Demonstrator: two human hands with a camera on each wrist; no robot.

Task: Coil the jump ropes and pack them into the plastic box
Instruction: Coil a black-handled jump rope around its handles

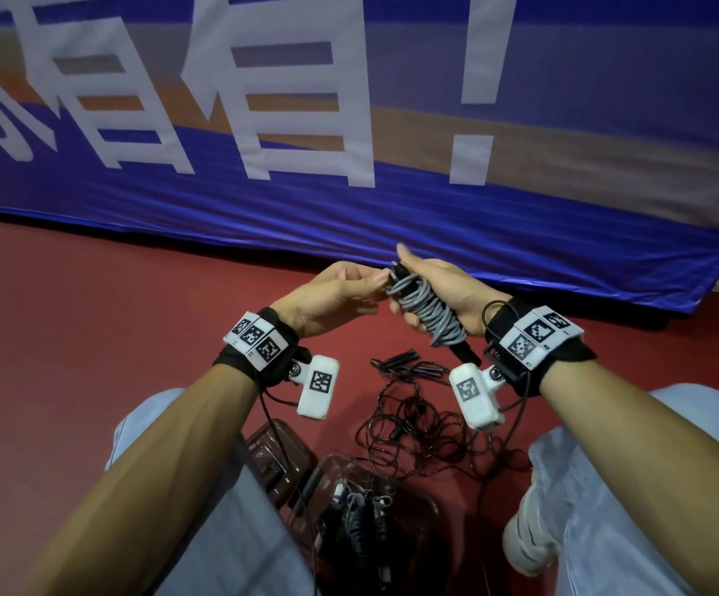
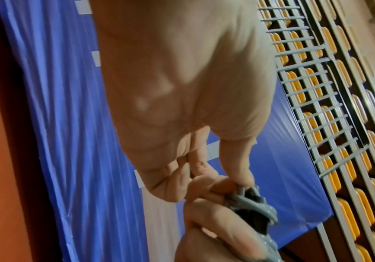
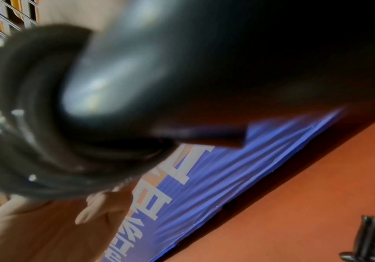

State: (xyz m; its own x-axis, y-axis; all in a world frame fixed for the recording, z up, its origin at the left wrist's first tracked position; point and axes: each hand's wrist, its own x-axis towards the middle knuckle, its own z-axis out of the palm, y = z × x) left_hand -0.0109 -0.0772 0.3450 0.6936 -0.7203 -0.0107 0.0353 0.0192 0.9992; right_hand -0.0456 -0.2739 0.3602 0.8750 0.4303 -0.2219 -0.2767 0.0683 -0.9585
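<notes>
A wide blue banner with white characters [image 1: 392, 217] is lying across the red floor [image 1: 91, 320] toward 12 o'clock. At 6 o'clock a clear plastic box [image 1: 417, 509] is sitting between the person's knees, holding coiled ropes, with a loose black jump rope [image 1: 417, 419] tangling just beyond it. The right hand [image 1: 443, 290] is gripping a grey jump rope wound around black handles [image 1: 428, 311], its long axis running from 11 to 5 o'clock. The left hand [image 1: 331, 294] is pinching the bundle's top end.
</notes>
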